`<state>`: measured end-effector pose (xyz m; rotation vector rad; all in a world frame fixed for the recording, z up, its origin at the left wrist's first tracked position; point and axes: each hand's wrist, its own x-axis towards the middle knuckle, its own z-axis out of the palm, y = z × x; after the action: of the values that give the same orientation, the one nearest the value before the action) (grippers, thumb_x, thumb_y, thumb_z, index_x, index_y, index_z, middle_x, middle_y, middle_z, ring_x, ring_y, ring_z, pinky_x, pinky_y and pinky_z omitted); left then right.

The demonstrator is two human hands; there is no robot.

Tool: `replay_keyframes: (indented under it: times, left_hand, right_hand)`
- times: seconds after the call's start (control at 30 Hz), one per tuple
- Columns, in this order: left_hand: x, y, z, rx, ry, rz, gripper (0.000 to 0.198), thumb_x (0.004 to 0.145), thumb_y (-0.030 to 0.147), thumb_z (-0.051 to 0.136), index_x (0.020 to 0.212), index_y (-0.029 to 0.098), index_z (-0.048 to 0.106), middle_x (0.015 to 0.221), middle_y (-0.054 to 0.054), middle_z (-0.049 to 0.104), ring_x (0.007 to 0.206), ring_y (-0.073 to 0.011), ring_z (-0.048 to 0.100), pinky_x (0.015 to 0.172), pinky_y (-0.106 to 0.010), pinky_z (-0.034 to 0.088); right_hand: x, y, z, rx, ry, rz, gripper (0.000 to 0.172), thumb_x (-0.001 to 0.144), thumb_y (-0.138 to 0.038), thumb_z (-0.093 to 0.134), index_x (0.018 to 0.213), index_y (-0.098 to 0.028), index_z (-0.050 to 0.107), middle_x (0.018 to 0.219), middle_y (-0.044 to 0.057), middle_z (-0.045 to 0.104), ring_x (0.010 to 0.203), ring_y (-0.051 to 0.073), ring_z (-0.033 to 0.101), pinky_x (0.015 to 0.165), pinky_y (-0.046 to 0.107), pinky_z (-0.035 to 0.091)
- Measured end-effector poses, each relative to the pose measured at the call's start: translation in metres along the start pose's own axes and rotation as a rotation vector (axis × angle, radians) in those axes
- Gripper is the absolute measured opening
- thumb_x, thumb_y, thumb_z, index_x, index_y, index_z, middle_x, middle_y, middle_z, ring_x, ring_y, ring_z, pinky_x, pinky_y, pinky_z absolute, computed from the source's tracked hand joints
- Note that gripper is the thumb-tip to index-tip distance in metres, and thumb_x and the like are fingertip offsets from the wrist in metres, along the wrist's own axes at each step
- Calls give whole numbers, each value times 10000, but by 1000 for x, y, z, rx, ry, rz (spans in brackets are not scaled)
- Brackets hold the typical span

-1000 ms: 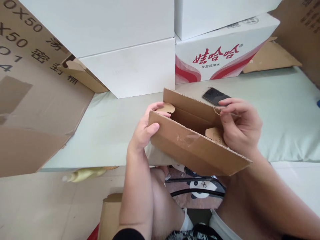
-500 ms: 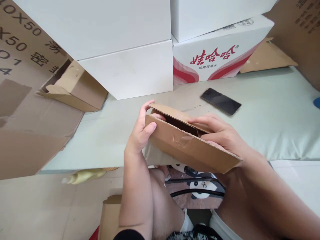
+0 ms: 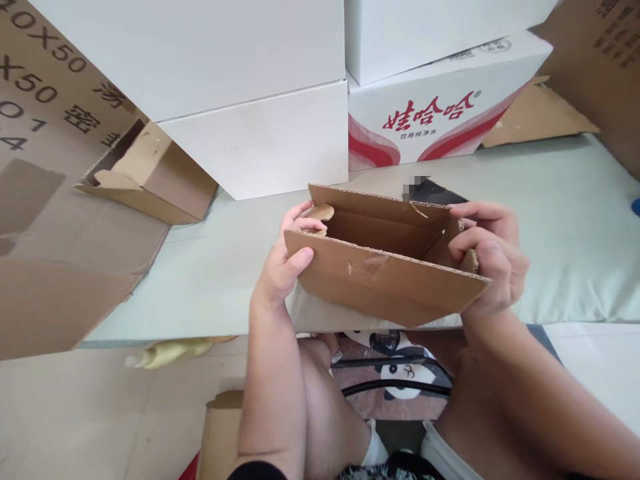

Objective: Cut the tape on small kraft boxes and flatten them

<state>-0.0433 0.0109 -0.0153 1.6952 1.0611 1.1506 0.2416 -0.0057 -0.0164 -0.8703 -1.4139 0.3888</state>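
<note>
A small brown cardboard box (image 3: 380, 283) is held up at the front edge of the pale green surface, its top open and its inside showing bare cardboard. My left hand (image 3: 285, 260) grips the left end, thumb on the near wall and fingers over the small end flap. My right hand (image 3: 493, 253) pinches the right end, with fingers bent over the flap and wall there. A strip of clear tape sticks to the near wall. Behind the far wall lies a dark phone (image 3: 440, 193), partly hidden by the box.
White boxes (image 3: 260, 147) and a white-and-red printed carton (image 3: 440, 127) stand along the back. An open cardboard box (image 3: 170, 177) is at left beside a large printed carton (image 3: 45, 213). A yellowish bottle (image 3: 173, 352) lies on the floor below.
The box's mouth has widened from a narrow slit to a broad opening. My right hand has moved right and up, from over the opening to the right end. My left hand keeps its grip.
</note>
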Motion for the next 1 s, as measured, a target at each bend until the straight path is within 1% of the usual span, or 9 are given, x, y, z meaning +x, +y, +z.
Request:
replay_keyframes:
  times: [0.07, 0.17, 0.3, 0.37, 0.47, 0.63, 0.77, 0.9, 1.0]
  left_hand:
    - [0, 0, 1, -7, 17, 2, 550, 757, 734, 674, 1053, 271, 671, 1410, -111, 536, 1516, -436, 289, 1152, -616, 390]
    - [-1, 1, 2, -40, 45, -17, 533, 743, 719, 694, 1043, 279, 680, 1421, -109, 521, 1508, -434, 303, 1151, -615, 384]
    - [-1, 1, 3, -51, 70, -55, 550, 722, 732, 698, 1031, 278, 690, 1455, -107, 496, 1495, -441, 316, 1153, -621, 374]
    - [0, 2, 4, -46, 74, -58, 566, 709, 746, 697, 1021, 274, 689, 1436, -109, 511, 1491, -443, 319, 1150, -623, 377]
    - [1, 3, 5, -52, 75, -44, 549, 712, 734, 701, 1008, 272, 685, 1380, -110, 549, 1481, -434, 339, 1147, -615, 383]
    - [2, 1, 6, -60, 86, -35, 518, 725, 703, 708, 1001, 265, 688, 1398, -113, 548, 1442, -422, 407, 1158, -605, 369]
    - [1, 0, 5, -70, 104, -36, 513, 721, 689, 714, 1010, 266, 700, 1418, -118, 539, 1429, -422, 425, 1170, -616, 340]
    - [1, -1, 5, -61, 119, -53, 536, 704, 713, 705, 1006, 270, 700, 1428, -113, 543, 1423, -426, 429, 1158, -617, 354]
    - [1, -1, 5, -65, 117, -49, 531, 704, 707, 706, 1005, 269, 702, 1416, -111, 549, 1420, -424, 430, 1156, -614, 357]
  right_hand:
    - [0, -2, 0, -6, -2, 0, 424, 968, -299, 425, 590, -196, 588, 1070, 72, 623, 985, 245, 596, 838, 438, 438]
    - [0, -4, -1, -18, -26, 7, 415, 969, -305, 438, 593, -201, 581, 1062, 82, 613, 957, 247, 590, 816, 441, 432]
    - [0, -4, -1, -18, -44, 4, 402, 970, -309, 446, 605, -203, 574, 1065, 92, 600, 890, 239, 560, 772, 444, 417]
    - [1, -4, -1, -10, -45, 1, 399, 971, -309, 446, 609, -198, 573, 1065, 86, 596, 862, 228, 547, 758, 438, 409]
    - [2, -4, -2, -34, -60, 7, 413, 971, -328, 445, 600, -193, 565, 1049, 91, 594, 868, 233, 549, 755, 438, 407]
    - [2, -4, -4, -29, -87, 26, 399, 976, -317, 452, 614, -201, 572, 1058, 92, 587, 856, 223, 537, 739, 434, 405]
    - [-1, -5, -2, -24, -71, 13, 402, 988, -313, 446, 625, -200, 579, 1042, 83, 584, 843, 215, 542, 745, 426, 409]
    - [-1, -7, 0, -73, -83, 34, 423, 996, -362, 440, 624, -215, 576, 1044, 89, 588, 876, 238, 563, 769, 446, 437]
    - [0, -7, -1, -78, -94, 22, 430, 998, -366, 443, 617, -218, 577, 1020, 92, 578, 867, 236, 565, 755, 446, 443]
